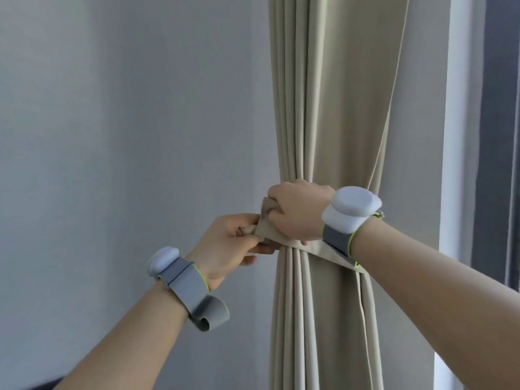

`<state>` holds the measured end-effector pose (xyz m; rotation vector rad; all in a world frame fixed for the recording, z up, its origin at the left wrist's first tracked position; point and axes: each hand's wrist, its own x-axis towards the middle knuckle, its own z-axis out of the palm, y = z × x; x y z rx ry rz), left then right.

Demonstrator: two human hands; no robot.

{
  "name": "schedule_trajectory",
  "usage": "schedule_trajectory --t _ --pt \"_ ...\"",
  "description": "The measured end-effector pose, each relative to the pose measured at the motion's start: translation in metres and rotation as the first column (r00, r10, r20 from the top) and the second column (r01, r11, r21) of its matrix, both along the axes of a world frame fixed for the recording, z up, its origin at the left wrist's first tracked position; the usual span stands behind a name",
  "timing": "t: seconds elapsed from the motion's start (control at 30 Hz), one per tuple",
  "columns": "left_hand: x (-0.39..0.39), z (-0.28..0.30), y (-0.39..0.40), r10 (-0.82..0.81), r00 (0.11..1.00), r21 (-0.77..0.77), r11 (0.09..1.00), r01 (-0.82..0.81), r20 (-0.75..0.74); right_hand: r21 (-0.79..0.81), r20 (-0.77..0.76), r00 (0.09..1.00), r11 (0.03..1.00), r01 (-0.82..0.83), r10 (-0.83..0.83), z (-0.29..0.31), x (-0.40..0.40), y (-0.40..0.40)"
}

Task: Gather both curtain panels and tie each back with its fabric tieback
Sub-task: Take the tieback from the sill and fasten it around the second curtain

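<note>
Tieback (315, 247) is wrapping the beige curtain (332, 122) at its pinched waist, running as a flat band slantwise from lower right up to the left edge, where its ends are meeting. The curtain is hanging upright, gathered into tight folds between the wall (126, 122) and the window (461, 108). The right hand (298, 211) is sitting on the bundle itself, fingers curled closed around a bunched end. The left hand (228, 244) is just beside it on the wall side, fingers pinching the other end. The knot is probably being drawn leftward, along the band. No containers are showing.
</note>
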<state>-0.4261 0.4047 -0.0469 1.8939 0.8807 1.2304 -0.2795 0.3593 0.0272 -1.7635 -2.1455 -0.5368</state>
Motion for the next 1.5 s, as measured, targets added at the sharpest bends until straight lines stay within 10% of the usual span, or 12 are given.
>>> schedule_trajectory --t 0.33,0.73,1.5 --pt "0.016 -0.007 -0.012 0.395 0.912 0.241 0.879 -0.411 0.111 -0.184 -0.068 0.991 0.977 0.105 -0.119 0.006 -0.002 -0.003" --pt "0.041 -0.008 -0.038 0.393 0.918 0.377 0.842 -0.386 0.061 -0.291 -0.534 0.844 0.949 -0.124 -0.053 -0.003 0.024 -0.007" --pt "0.023 -0.013 -0.040 0.515 0.855 0.528 0.742 -0.413 -0.056 -0.187 -0.411 0.909 0.982 -0.010 -0.069 -0.020 0.001 0.010"
